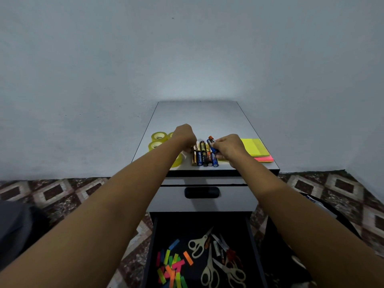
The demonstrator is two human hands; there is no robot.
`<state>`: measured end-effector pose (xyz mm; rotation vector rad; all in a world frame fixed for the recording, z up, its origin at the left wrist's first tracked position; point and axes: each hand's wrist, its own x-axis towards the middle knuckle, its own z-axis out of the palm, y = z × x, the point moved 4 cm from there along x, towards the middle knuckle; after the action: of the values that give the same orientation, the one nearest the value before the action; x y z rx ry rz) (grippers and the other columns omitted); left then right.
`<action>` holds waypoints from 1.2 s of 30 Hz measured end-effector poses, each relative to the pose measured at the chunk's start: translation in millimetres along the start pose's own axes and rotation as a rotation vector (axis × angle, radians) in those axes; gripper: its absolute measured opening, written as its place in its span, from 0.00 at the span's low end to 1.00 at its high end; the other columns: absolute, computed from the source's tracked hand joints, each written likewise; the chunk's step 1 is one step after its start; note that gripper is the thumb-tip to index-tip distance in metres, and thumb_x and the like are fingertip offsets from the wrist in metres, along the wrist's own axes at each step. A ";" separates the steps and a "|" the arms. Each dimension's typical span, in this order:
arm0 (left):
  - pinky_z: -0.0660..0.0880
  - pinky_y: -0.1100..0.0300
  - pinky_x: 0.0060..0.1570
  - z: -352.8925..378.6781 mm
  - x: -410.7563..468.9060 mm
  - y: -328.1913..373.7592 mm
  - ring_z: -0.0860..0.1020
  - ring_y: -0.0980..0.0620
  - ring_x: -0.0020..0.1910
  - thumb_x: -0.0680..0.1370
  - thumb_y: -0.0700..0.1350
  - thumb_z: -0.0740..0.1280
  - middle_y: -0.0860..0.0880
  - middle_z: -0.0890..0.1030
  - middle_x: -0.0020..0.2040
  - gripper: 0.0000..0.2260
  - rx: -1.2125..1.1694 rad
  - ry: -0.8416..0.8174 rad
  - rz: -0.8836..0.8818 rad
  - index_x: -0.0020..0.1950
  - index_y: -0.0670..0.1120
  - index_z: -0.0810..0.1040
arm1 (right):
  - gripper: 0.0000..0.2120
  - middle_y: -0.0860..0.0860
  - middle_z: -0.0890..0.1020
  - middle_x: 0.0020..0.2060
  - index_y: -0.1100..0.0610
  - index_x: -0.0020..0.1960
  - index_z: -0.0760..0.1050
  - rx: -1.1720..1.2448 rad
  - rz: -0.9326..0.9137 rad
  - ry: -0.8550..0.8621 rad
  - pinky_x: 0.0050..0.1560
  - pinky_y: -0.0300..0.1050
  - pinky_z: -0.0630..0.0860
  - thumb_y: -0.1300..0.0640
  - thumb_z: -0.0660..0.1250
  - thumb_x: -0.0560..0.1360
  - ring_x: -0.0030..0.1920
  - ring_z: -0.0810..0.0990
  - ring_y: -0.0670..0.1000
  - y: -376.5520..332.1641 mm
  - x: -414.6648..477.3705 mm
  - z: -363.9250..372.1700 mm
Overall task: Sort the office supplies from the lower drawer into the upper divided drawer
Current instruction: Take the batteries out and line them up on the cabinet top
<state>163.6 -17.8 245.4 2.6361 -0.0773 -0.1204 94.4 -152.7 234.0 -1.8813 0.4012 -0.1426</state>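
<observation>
Scissors [199, 245] in lower drawer [152, 246] | right hand [228, 148] pinches light, slick battery [211, 142] mid-barrel | left hand [185, 136] curled, contents hidden

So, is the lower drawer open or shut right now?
Open: the lower drawer is pulled out, its inside visible with scissors and coloured strips lying in it.

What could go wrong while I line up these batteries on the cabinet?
The row of batteries lies near the front edge of the cabinet top. Placing the blue battery pinched in your right hand could roll one off into the lower drawer. The tape roll by your left forearm could be knocked off.
</observation>
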 end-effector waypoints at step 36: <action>0.76 0.61 0.36 -14.3 6.9 -12.1 0.76 0.50 0.31 0.71 0.35 0.69 0.44 0.79 0.33 0.05 0.053 0.061 0.146 0.37 0.42 0.76 | 0.12 0.60 0.81 0.51 0.66 0.56 0.78 -0.197 -0.053 0.006 0.40 0.41 0.69 0.61 0.66 0.76 0.43 0.75 0.53 -17.1 -10.3 27.7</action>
<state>172.3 -0.8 251.6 2.6739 -0.2546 0.0114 96.4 -119.5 241.5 -2.0869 0.3808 -0.1489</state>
